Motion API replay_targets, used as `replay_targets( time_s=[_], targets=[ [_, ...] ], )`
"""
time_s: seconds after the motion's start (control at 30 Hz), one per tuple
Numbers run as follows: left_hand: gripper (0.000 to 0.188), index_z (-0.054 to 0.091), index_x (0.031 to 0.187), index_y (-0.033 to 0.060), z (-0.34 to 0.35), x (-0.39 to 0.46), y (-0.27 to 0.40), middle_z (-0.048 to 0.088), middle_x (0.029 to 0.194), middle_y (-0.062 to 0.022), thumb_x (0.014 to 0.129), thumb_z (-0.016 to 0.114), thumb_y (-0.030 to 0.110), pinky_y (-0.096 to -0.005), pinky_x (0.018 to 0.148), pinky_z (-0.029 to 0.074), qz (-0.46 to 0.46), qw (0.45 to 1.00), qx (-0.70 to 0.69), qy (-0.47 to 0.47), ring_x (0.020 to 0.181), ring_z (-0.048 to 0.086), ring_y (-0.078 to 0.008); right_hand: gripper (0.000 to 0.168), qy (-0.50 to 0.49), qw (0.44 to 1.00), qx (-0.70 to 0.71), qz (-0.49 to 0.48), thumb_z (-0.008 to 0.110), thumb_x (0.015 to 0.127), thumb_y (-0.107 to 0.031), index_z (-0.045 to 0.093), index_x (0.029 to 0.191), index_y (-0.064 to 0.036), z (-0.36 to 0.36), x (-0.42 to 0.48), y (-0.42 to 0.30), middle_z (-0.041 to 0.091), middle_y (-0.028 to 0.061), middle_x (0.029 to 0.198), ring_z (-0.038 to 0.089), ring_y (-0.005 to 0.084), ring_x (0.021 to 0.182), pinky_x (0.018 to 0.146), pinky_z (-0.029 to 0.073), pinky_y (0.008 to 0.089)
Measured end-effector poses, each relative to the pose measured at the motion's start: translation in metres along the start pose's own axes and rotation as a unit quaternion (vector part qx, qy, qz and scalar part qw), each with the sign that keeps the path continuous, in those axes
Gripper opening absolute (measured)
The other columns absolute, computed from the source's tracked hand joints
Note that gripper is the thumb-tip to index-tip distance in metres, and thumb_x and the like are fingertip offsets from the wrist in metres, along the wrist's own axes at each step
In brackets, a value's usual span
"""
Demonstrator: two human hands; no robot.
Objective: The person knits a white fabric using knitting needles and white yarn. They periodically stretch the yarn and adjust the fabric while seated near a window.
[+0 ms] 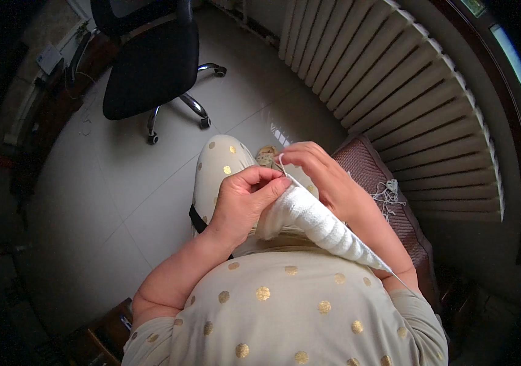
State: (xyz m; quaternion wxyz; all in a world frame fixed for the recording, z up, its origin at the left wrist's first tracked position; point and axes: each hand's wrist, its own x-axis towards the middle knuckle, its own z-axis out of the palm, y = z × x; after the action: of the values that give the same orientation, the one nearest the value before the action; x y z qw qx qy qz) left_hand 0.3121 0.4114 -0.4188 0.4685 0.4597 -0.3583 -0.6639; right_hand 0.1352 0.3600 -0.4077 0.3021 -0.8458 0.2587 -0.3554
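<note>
White knitted fabric [327,228] hangs in folds over my lap, gathered along a thin knitting needle [395,274] that slants down to the lower right. Thumb and fingers of my left hand [247,196] pinch the upper end of the work, where the needle's tip lies mostly hidden. My right hand [320,176] is just right of it, fingers curled and slightly blurred, with a loop of white yarn [281,159] at its fingertips. Whether it also holds a second needle is hidden.
A woven-covered seat [361,160] beside me on the right carries loose white yarn [387,194]. Behind it stands a ribbed radiator [407,100]. A black office chair [150,73] on casters is ahead to the left, on the tiled floor [150,183].
</note>
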Motion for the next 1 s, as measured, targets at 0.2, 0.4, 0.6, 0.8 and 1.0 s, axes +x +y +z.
replay_targets(
  time_s=[0.2, 0.4, 0.6, 0.8, 1.0],
  targets=[
    [0.016, 0.064, 0.098, -0.0006, -0.006, -0.004, 0.004, 0.064, 0.086, -0.0032, 0.086, 0.065, 0.01, -0.0209, 0.07, 0.049, -0.021, 0.999, -0.03, 0.024, 0.078, 0.059, -0.0074, 0.041, -0.047, 0.999, -0.01, 0.007, 0.07, 0.07, -0.032, 0.061, 0.098, -0.004, 0.002, 0.004, 0.015, 0.057, 0.0118, 0.087, 0.054, 0.0304, 0.084, 0.074, 0.042, 0.0382],
    [0.019, 0.063, 0.099, -0.0005, -0.024, -0.003, 0.002, 0.064, 0.085, -0.0027, 0.086, 0.065, 0.014, -0.0208, 0.068, 0.048, -0.064, 0.996, -0.066, 0.02, 0.075, 0.058, -0.0075, 0.032, 0.036, 0.984, -0.148, -0.091, 0.066, 0.068, -0.026, 0.066, 0.095, -0.008, 0.005, -0.018, 0.012, 0.05, 0.0049, 0.073, 0.05, 0.0229, 0.071, 0.066, 0.039, 0.0345],
    [0.015, 0.064, 0.097, -0.0017, -0.012, -0.006, -0.005, 0.065, 0.084, -0.001, 0.086, 0.065, 0.008, -0.0197, 0.067, 0.048, 0.057, 0.997, 0.04, 0.045, 0.074, 0.058, -0.0059, 0.05, -0.036, 0.998, -0.045, 0.015, 0.066, 0.072, -0.028, 0.056, 0.115, -0.004, 0.003, -0.006, -0.004, 0.057, 0.0112, 0.085, 0.055, 0.0299, 0.084, 0.074, 0.042, 0.0365],
    [0.012, 0.065, 0.094, -0.0019, -0.012, -0.005, -0.016, 0.065, 0.083, -0.0019, 0.086, 0.065, 0.006, -0.02, 0.067, 0.049, 0.131, 0.986, 0.091, 0.053, 0.073, 0.058, -0.0052, 0.055, -0.061, 0.995, 0.068, -0.046, 0.065, 0.071, -0.033, 0.053, 0.115, -0.001, 0.026, 0.007, 0.025, 0.059, 0.0152, 0.093, 0.054, 0.0364, 0.093, 0.081, 0.041, 0.0402],
    [0.015, 0.064, 0.096, -0.0014, -0.023, -0.006, -0.007, 0.065, 0.085, -0.0032, 0.087, 0.064, 0.01, -0.0211, 0.066, 0.049, 0.044, 0.995, 0.015, 0.087, 0.074, 0.059, -0.0073, 0.04, -0.059, 0.996, -0.058, -0.022, 0.068, 0.069, -0.032, 0.061, 0.1, -0.006, 0.012, 0.001, 0.02, 0.057, 0.0099, 0.084, 0.055, 0.03, 0.084, 0.073, 0.04, 0.0387]
  ],
)
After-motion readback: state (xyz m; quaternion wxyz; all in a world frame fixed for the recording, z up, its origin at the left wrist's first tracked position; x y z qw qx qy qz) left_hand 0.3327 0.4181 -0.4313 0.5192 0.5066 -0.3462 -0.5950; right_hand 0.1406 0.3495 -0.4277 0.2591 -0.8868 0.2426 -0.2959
